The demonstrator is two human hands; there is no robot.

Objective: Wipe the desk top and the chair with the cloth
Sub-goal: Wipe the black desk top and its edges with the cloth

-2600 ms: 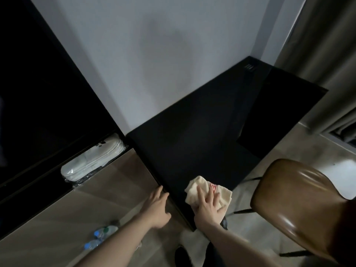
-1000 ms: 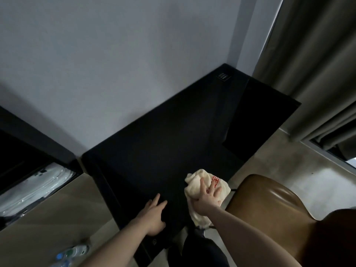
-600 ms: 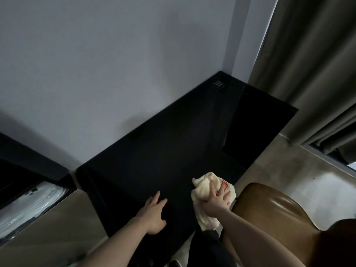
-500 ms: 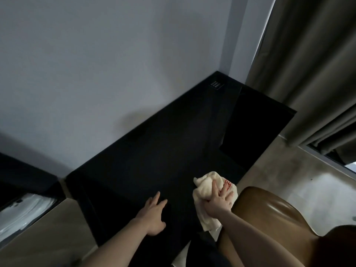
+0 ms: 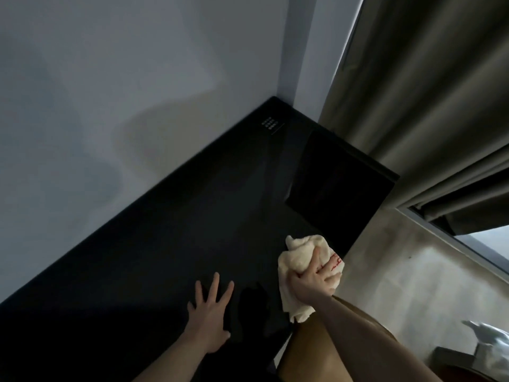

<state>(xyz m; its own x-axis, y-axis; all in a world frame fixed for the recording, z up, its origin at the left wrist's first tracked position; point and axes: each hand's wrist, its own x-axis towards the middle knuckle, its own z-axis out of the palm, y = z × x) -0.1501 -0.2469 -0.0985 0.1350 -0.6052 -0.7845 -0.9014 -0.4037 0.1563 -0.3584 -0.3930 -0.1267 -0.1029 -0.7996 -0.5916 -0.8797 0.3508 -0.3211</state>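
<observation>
1. Wall [image 5: 110,92]: we record a pale grey surface running along the desk's far edge.
2. Desk top [image 5: 179,230]: we note a black surface; a small grid-marked panel [image 5: 271,124] sits at its far right corner.
3. Left hand [image 5: 210,312]: we log it flat on the desk near the front edge, fingers spread and straight, gripping nothing.
4. Cloth [image 5: 300,260]: cream, with red marking, bunched at the desk's front right edge, one end hanging over.
5. Right hand [image 5: 314,281]: we see its fingers curled over the cloth, grasping it.
6. Chair [image 5: 311,346]: brown, just beside the desk's front edge, under the right forearm.
7. Curtain [image 5: 427,92]: grey-brown folds beyond the desk's right edge.
</observation>
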